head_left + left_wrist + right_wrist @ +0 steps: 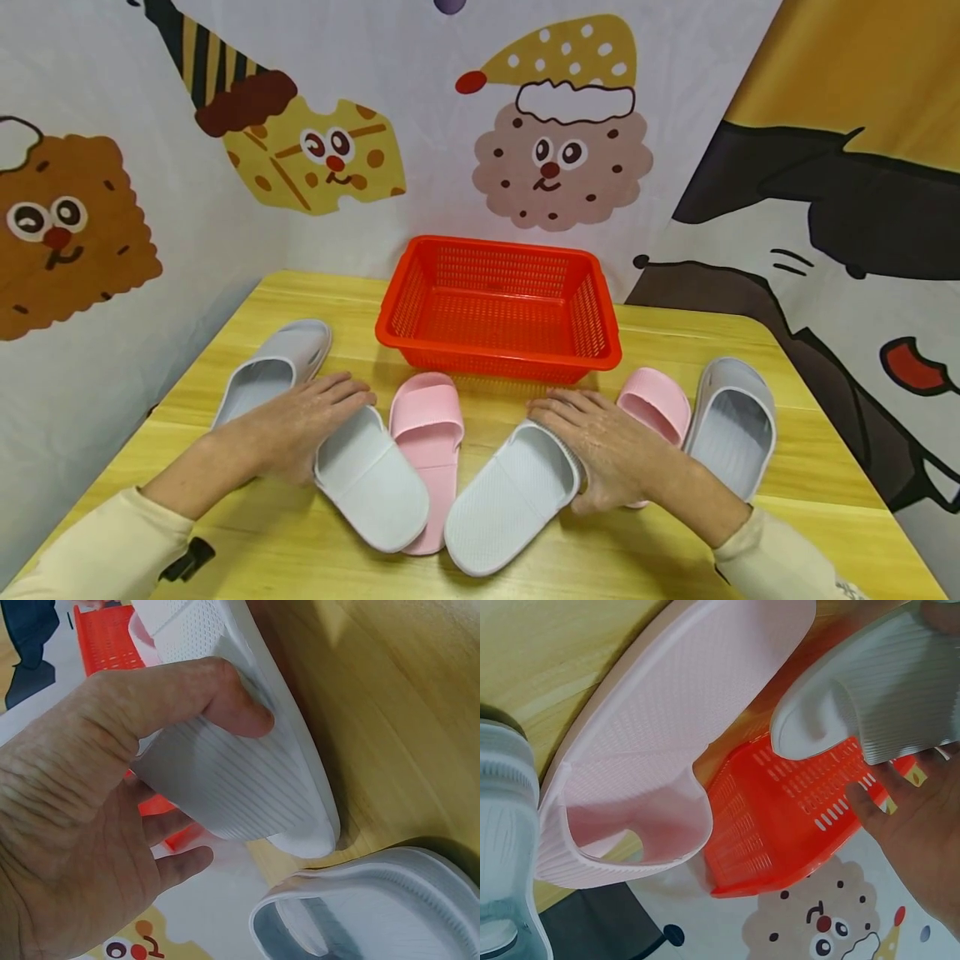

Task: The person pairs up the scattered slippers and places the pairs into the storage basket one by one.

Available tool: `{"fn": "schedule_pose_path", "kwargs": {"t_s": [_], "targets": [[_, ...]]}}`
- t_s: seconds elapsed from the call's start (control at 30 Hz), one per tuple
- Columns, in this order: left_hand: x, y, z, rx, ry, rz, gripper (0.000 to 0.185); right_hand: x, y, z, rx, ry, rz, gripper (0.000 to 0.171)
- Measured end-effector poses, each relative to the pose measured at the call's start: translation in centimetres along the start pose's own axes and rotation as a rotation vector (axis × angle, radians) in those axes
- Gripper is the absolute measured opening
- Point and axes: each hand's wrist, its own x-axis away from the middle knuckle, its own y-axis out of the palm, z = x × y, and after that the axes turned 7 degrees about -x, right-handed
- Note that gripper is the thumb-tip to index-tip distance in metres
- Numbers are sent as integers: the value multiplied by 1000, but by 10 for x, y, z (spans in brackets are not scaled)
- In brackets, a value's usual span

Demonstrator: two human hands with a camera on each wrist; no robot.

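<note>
My left hand [315, 425] grips a white slipper [372, 487] by its strap end, the thumb on the near side and the fingers across the strap. Its heel points toward me and overlaps a pink slipper [426, 408] in the head view. With my right hand [603, 446] I hold the other white slipper [506, 512] by its strap, thumb along one side and fingers over the top. The two white heels angle toward each other. Beside my right wrist lies a second pink slipper [667, 697], partly hidden by that hand in the head view.
A red plastic basket [495, 350] stands at the back of the wooden table [697, 329]. One grey clog-style slipper [258, 387] lies at far left, another [738, 433] at far right. Cloth with cartoon prints hangs behind and beside the table.
</note>
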Motion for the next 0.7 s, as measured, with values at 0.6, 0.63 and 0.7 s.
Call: {"fn": "schedule_pose_path", "kwargs": {"t_s": [0.6,0.63,0.7], "targets": [[-6,-7,3,30,-48,-58,110,1,-3,1,-40,6,36,114],[-7,-8,3,27,-48,-57,109,1,-3,1,-42,7,34,114],[-8,-8,3,24,-44,-51,108,1,-4,1,-49,11,34,114]]}}
